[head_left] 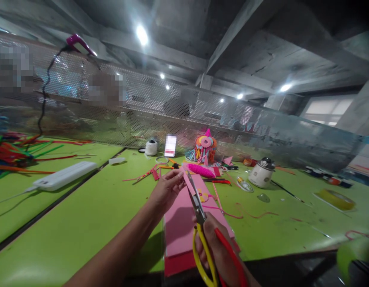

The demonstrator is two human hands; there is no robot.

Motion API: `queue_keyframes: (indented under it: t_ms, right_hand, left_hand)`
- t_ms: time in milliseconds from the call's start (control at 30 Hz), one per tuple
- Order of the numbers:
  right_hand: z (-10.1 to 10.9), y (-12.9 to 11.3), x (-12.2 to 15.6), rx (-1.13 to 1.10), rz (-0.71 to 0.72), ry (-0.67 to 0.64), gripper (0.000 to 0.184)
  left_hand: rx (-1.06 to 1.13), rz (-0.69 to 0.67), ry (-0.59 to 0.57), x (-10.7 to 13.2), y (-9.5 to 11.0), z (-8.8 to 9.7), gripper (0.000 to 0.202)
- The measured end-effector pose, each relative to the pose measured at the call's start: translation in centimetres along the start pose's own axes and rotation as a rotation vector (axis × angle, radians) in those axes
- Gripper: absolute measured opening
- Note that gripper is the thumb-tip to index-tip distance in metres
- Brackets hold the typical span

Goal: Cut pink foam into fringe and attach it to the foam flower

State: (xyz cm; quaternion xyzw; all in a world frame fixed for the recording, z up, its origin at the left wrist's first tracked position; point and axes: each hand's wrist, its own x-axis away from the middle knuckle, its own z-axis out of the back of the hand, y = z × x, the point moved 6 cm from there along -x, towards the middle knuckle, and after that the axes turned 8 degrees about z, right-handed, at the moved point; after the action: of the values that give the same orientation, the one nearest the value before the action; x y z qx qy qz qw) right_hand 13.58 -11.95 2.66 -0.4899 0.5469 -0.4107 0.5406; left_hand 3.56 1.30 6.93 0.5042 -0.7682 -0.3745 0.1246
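Note:
My right hand (pixel 216 239) is wrapped round a pair of scissors (pixel 197 205) with one yellow and one red handle. The blades are parted and point away from me, on either side of a narrow pink paper strip (pixel 188 184). Pinched between the thumb and fingers of my left hand (pixel 169 189) is the strip's far end, left of the blade tips. Below both hands lie pink sheets (pixel 178 227) on top of a red sheet (pixel 180 265). A small yellow paper piece (pixel 203 195) rests on the pink sheets beside the blades.
Beyond the sheets are a bright pink bundle (pixel 200 170) and a colourful fringed paper ornament (pixel 206 147). A white pot (pixel 262 173) and yellow tape roll (pixel 335 199) stand right. Leftward lie a white power strip (pixel 66 175) and coloured pipe cleaners (pixel 10 155). Perforated metal panels (pixel 148 107) line the back.

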Motion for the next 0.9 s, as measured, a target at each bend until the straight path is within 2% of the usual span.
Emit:
queue_keyframes:
  t_ms: [233, 400, 533, 700, 900]
  right_hand:
    - [0.3, -0.3, 0.3, 0.037, -0.034, 0.028, 0.050]
    - [0.3, 0.2, 0.2, 0.079, -0.074, 0.061, 0.049]
    - [0.1, 0.3, 0.1, 0.081, -0.048, 0.072, 0.046]
    - [-0.3, 0.3, 0.2, -0.034, 0.009, 0.037, 0.041]
    - [0.0, 0.8, 0.4, -0.005, -0.010, 0.050, 0.043]
  left_hand:
    - [0.001, 0.041, -0.031, 0.0, 0.0, -0.1, 0.006]
    - [0.027, 0.044, 0.012, -0.1, 0.1, 0.1, 0.012]
    - [-0.006, 0.053, 0.046, -0.2, 0.1, 0.3, 0.010]
    - [0.014, 0.036, 0.029, -0.1, 0.1, 0.2, 0.009]
    - [0.004, 0.045, 0.031, -0.1, 0.1, 0.3, 0.020]
